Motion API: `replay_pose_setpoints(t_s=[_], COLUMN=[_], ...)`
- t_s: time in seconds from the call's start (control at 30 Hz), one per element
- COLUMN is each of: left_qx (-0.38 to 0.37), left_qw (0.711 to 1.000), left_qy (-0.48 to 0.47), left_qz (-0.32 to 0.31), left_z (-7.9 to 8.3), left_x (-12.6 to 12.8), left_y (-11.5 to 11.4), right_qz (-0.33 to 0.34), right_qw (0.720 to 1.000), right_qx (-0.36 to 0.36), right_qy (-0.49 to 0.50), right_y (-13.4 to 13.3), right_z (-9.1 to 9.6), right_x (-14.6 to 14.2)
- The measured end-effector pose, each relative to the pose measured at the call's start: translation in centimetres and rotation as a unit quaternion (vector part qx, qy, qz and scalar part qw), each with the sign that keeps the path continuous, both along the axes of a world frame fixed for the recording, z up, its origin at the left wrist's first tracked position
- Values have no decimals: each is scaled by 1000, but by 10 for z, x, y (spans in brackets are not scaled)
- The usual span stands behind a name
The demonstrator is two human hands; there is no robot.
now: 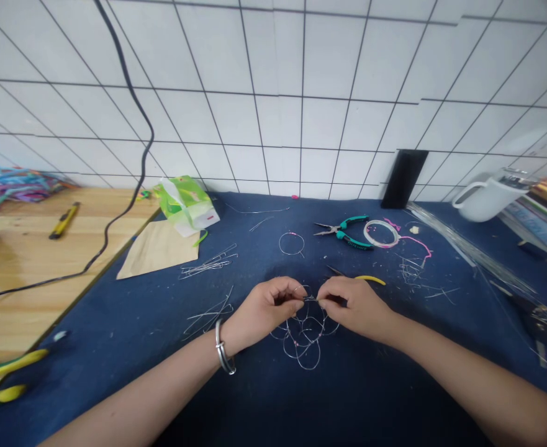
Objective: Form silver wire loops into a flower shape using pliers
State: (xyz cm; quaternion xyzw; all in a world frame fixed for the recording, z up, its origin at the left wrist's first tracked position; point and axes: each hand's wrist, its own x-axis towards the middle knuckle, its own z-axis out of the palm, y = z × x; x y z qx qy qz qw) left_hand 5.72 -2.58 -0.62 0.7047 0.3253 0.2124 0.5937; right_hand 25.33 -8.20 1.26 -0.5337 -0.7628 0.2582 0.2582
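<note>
In the middle of the blue cloth, both hands pinch the upper edge of a silver wire frame [307, 341] made of joined loops with small pink ties. My left hand [273, 304], wearing a silver bangle [223, 347] at the wrist, grips the wire between thumb and forefinger. A small gap away, my right hand [354, 307] pinches the same stretch of wire, fingers curled. Just beyond lies a single wire ring [291, 244] with a pink tie. Yellow-handled pliers [370, 279] are partly hidden behind my right hand.
Teal-handled pliers [354, 233] lie beside a white ring-shaped spool [381, 234] with pink cord. Cut wires [210, 264] are scattered left and right. A green packet [187, 202], a yellow cutter [64, 220], a black cable [148, 146], a white mug [485, 198] and a black phone-like slab [404, 179] stand around.
</note>
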Motion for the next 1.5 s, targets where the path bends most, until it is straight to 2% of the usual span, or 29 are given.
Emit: replay_pose_setpoints(t_s=[0.3, 0.67, 0.9, 1.1, 1.2, 1.37, 1.5], left_qx=[74, 59, 125, 166, 135, -24, -62], left_qw=[997, 997, 991, 985, 990, 999, 998], left_qy=[33, 40, 43, 38, 37, 16, 9], left_qz=[10, 14, 10, 10, 17, -15, -20], left_z=[1, -3, -3, -1, -1, 5, 10], left_x=[1, 3, 1, 3, 3, 1, 1], left_y=[-1, -2, -2, -4, -4, -1, 0], right_qz=[-17, -7, -3, -14, -5, 24, 36], right_qw=[999, 998, 998, 999, 998, 994, 987], right_qx=[13, 26, 36, 16, 33, 70, 94], right_qy=[-25, -54, -60, -46, -45, -80, -122], right_y=[-2, -3, -4, -5, -6, -7, -8], right_z=[-2, -4, -6, -7, -9, -10, -10], right_x=[-1, -2, -4, -7, -7, -5, -4])
